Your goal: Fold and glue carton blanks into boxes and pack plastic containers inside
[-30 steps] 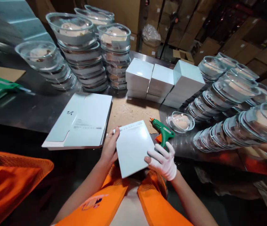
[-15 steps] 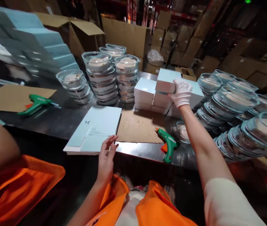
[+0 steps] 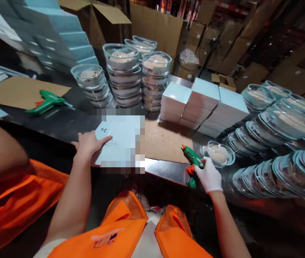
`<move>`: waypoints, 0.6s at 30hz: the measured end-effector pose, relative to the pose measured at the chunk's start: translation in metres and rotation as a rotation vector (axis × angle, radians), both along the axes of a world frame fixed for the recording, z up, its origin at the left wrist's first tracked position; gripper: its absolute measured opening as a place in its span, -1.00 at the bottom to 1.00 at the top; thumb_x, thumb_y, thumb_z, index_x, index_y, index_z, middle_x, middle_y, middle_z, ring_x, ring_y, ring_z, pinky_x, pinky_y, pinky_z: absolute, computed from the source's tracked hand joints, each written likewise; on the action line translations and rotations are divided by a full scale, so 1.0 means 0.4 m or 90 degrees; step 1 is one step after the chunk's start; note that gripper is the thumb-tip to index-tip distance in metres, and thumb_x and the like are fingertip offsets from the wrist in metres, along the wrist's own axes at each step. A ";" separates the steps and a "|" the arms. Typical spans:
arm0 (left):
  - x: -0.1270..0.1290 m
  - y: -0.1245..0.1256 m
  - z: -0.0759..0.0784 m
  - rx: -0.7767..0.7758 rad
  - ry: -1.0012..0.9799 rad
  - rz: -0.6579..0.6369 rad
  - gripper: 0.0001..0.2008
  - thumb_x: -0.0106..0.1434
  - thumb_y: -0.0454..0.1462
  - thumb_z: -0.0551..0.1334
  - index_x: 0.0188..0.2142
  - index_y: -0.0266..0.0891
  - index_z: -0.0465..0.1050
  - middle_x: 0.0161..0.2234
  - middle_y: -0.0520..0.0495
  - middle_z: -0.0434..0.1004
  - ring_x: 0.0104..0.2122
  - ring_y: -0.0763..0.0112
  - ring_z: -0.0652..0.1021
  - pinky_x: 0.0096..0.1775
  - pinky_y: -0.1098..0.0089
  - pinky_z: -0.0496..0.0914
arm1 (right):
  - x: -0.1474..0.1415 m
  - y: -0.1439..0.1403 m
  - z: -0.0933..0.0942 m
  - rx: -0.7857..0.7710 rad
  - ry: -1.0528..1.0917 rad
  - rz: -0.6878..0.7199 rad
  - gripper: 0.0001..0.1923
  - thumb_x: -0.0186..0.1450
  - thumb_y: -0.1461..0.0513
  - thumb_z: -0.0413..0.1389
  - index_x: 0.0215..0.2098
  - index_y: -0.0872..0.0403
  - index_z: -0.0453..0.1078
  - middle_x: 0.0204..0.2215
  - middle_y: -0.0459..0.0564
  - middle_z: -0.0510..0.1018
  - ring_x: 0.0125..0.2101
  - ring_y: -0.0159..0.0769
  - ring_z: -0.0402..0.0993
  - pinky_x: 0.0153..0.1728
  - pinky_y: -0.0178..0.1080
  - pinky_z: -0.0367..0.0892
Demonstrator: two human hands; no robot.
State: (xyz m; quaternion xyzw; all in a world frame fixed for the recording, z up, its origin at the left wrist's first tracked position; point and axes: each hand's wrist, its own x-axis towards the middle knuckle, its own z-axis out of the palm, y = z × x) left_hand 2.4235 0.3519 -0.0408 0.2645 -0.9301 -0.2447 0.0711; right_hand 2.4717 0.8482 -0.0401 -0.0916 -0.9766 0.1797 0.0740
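Note:
My bare left hand (image 3: 89, 143) lies over the left edge of a flat, pale blue stack of cardboard (image 3: 115, 141), thumb stretched across its top and fingers apart. A small dark mark shows near the stack's far left corner; part of the stack is pixelated. My right hand (image 3: 208, 175), in a white glove, grips the rear of a green glue gun (image 3: 192, 156) with an orange trigger. The gun lies at the table's front edge, nozzle pointing left and away. Just beyond the glove sits a clear round container (image 3: 219, 154) with a pale disc inside.
Closed pale boxes (image 3: 204, 93) stand behind a brown cardboard sheet (image 3: 165, 141). Stacks of clear containers rise at the back (image 3: 124, 77) and right (image 3: 273, 132). A second green glue gun (image 3: 49, 102) lies at left, near another person's arm (image 3: 3, 143).
My right hand has left the boxes at the back and come down onto the glue gun. My left hand has moved from the stack's right front edge to its left edge.

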 end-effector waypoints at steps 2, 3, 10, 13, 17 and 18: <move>0.007 0.011 0.016 -0.016 0.005 -0.019 -0.38 0.27 -0.01 0.43 0.02 -0.60 0.47 0.12 -0.66 0.55 0.35 -0.65 0.30 0.19 -0.64 0.13 | 0.066 0.001 -0.037 -0.079 -0.015 -0.026 -0.56 0.24 0.01 0.29 0.04 0.01 0.56 -0.28 -0.03 0.68 -0.44 -0.21 0.55 -0.42 -0.24 0.35; 0.022 0.027 0.032 -0.048 0.047 -0.006 -0.36 0.26 -0.04 0.45 0.07 -0.60 0.46 0.12 -0.63 0.56 0.33 -0.60 0.35 0.21 -0.62 0.15 | 0.091 -0.004 -0.045 -0.151 -0.005 -0.022 -0.56 0.28 -0.03 0.25 0.03 0.02 0.57 -0.28 -0.02 0.69 -0.45 -0.23 0.56 -0.43 -0.24 0.37; 0.212 0.251 0.132 -0.091 0.334 -0.257 -0.37 0.34 0.14 0.36 0.25 -0.13 0.49 0.03 -0.15 0.68 -0.08 0.08 0.68 -0.03 0.20 0.55 | 0.104 -0.156 0.022 -0.387 0.365 0.209 -0.70 0.49 0.17 0.14 0.13 -0.01 0.57 0.04 0.07 0.68 -0.01 -0.15 0.65 0.09 -0.05 0.54; 0.270 0.311 0.057 -0.010 0.303 -0.496 -0.52 0.45 0.07 0.27 0.23 -0.07 0.52 -0.08 -0.06 0.73 -0.30 0.30 0.69 -0.21 0.37 0.55 | 0.076 -0.201 0.043 -0.312 0.394 0.262 -0.74 0.51 0.23 0.10 0.09 -0.01 0.58 -0.02 0.06 0.70 0.00 -0.17 0.63 0.10 -0.07 0.51; 0.318 0.300 -0.065 0.043 0.296 -0.499 -0.57 0.45 0.08 0.27 0.10 -0.12 0.58 -0.08 -0.11 0.76 -0.23 0.25 0.74 -0.17 0.37 0.60 | 0.074 -0.195 0.023 -0.203 0.254 0.260 -0.77 0.53 0.16 0.08 -0.10 0.04 0.58 -0.22 0.06 0.70 -0.18 -0.17 0.62 -0.09 -0.13 0.52; 0.327 0.289 -0.083 0.054 0.287 -0.489 -0.58 0.44 0.08 0.28 0.08 -0.11 0.59 -0.08 -0.11 0.76 -0.20 0.23 0.74 -0.16 0.36 0.61 | 0.077 -0.190 0.017 -0.196 0.227 0.268 -0.76 0.53 0.14 0.08 -0.11 0.05 0.57 -0.22 0.07 0.70 -0.18 -0.16 0.62 -0.10 -0.12 0.52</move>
